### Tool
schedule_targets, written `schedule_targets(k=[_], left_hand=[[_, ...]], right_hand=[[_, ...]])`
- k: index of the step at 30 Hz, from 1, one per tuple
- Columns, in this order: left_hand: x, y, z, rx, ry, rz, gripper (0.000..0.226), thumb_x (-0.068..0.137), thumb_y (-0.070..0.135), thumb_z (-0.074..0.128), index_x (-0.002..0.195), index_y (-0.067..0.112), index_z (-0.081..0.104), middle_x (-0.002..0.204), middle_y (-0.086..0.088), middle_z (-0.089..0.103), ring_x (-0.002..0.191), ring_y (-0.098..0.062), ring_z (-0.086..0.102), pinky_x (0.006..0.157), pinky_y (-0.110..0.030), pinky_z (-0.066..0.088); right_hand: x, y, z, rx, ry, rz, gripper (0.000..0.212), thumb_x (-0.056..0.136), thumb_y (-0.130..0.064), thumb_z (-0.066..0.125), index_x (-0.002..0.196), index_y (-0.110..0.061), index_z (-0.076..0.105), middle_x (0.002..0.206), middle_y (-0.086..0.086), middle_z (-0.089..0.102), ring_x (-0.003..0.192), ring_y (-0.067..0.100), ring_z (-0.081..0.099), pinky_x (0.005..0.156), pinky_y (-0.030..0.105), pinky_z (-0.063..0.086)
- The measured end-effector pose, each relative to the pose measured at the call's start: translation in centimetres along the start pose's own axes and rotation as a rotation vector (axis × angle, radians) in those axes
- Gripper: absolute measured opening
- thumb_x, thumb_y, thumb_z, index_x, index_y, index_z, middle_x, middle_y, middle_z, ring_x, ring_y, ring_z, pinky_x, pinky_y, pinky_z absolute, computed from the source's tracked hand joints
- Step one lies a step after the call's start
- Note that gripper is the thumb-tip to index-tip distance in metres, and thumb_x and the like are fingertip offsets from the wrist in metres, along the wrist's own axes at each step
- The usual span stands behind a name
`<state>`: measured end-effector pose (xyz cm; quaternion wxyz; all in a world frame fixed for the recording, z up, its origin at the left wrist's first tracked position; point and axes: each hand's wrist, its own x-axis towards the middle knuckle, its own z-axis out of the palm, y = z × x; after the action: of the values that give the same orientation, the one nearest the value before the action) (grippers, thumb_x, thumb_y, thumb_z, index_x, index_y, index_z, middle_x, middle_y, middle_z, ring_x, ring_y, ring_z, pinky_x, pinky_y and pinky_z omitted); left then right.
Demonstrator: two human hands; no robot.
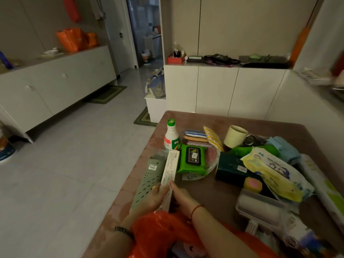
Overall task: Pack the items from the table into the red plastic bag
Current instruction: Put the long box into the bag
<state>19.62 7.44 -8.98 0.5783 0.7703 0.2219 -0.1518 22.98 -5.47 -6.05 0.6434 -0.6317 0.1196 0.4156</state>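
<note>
Bottom centre, the red plastic bag is bunched against the near table edge, its mouth hard to find — the lower part runs out of frame, so how much is already inside can't be told. Just above it, both hands close on a long white carton: the left hand wraps its near end from the left, fingers curled, and the right hand presses flat along the other side, thumb on the box. Under the left hand lies a perforated green plastic piece, overhanging the table at its left edge.

The risk here: lift the carton carelessly and that green piece could get nudged to the floor. And with both hands busy, nobody holds the bag open — the carton may snag on the collapsed plastic.

Further back, the green wipes pack and the white bottle stand close; a swing of the carton could topple the bottle. At right, the heap is dim and overlapped, and the lower-right items are blurred beyond naming.
</note>
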Motion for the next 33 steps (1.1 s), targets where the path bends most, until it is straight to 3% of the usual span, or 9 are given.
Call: schedule_targets(k=[5,11,15,18,21,24,26,30,33], left_hand=[[-2.3,3.6,0.6,-0.128,0.075,-0.052,0.035,0.094,0.020,0.047,0.124,0.002,0.048,0.116,-0.019,0.061,0.100,-0.030,0.062,0.082,-0.037,0.052],[-4.1,3.8,0.3,0.054,0.140,0.024,0.036,0.092,0.013,0.051,0.127,0.008,0.052,0.123,-0.014,0.061,0.105,-0.029,0.063,0.092,-0.039,0.052],[-6.3,5.0,-0.3,0.092,0.173,0.139,0.039,0.090,0.013,0.053,0.130,0.011,0.052,0.117,-0.008,0.065,0.098,-0.022,0.066,0.087,-0.036,0.055],[-8.6,6.7,-0.9,-0.054,0.152,0.241,0.039,0.090,0.013,0.056,0.128,0.008,0.053,0.105,-0.005,0.067,0.080,-0.010,0.069,0.070,-0.020,0.057],[-12.3,8.8,-1.4,-0.171,0.107,0.364,0.060,0.082,0.037,0.060,0.133,0.012,0.043,0.114,0.004,0.059,0.078,0.008,0.065,0.066,-0.008,0.050],[-16.0,9.1,-2.0,0.165,-0.041,0.388,0.122,0.043,0.084,0.058,0.145,0.028,0.020,0.135,0.016,0.034,0.120,0.001,0.042,0.099,-0.021,0.038],[-17.7,8.5,-1.9,0.440,-0.181,0.322,0.128,0.037,0.089,0.054,0.146,0.034,0.013,0.138,0.016,0.034,0.126,-0.006,0.038,0.103,-0.024,0.034],[-18.0,7.2,-1.2,0.879,-0.147,0.266,0.092,0.055,0.075,0.058,0.134,0.031,0.041,0.135,0.005,0.050,0.125,-0.013,0.046,0.101,-0.023,0.035],[-18.5,8.1,-0.8,0.793,-0.074,0.331,0.035,0.079,0.049,0.063,0.103,0.023,0.067,0.105,0.000,0.066,0.098,-0.015,0.061,0.086,-0.025,0.048]], right_hand=[[0.9,0.6,0.7,0.049,0.105,0.007,0.040,0.089,-0.026,0.058,0.114,0.003,0.047,0.080,0.009,0.060,0.079,0.025,0.061,0.068,0.034,0.052],[0.3,1.7,2.1,0.147,0.061,0.000,0.040,0.089,-0.018,0.058,0.121,0.001,0.046,0.085,0.012,0.060,0.075,0.024,0.061,0.061,0.033,0.054],[-0.9,1.7,2.7,0.296,0.078,-0.085,0.047,0.080,-0.012,0.069,0.119,0.002,0.048,0.106,0.023,0.063,0.090,0.034,0.066,0.073,0.047,0.056],[-3.4,0.7,2.7,0.375,0.110,-0.234,0.039,0.076,-0.007,0.072,0.111,-0.001,0.054,0.105,0.023,0.065,0.083,0.030,0.067,0.067,0.040,0.057],[-7.7,-2.2,1.3,0.451,0.084,-0.483,0.031,0.076,0.001,0.069,0.100,-0.016,0.058,0.108,0.014,0.066,0.086,0.021,0.065,0.079,0.037,0.055],[-13.4,-4.7,-1.7,0.330,0.045,-0.655,0.052,0.075,-0.006,0.070,0.123,-0.016,0.050,0.119,0.009,0.063,0.105,0.024,0.063,0.094,0.048,0.049],[-17.4,-5.1,-4.2,0.202,0.028,-0.784,0.059,0.069,-0.014,0.073,0.122,-0.021,0.049,0.118,0.003,0.064,0.109,0.021,0.061,0.090,0.044,0.053],[-24.3,-2.3,-6.5,-0.084,0.025,-1.004,0.067,0.056,-0.024,0.078,0.115,-0.029,0.046,0.102,-0.016,0.070,0.100,0.002,0.063,0.076,0.017,0.054],[-26.6,1.6,-6.4,-0.298,0.061,-1.051,0.071,0.059,-0.035,0.082,0.118,-0.033,0.043,0.116,-0.016,0.065,0.110,0.004,0.059,0.084,0.017,0.051]])
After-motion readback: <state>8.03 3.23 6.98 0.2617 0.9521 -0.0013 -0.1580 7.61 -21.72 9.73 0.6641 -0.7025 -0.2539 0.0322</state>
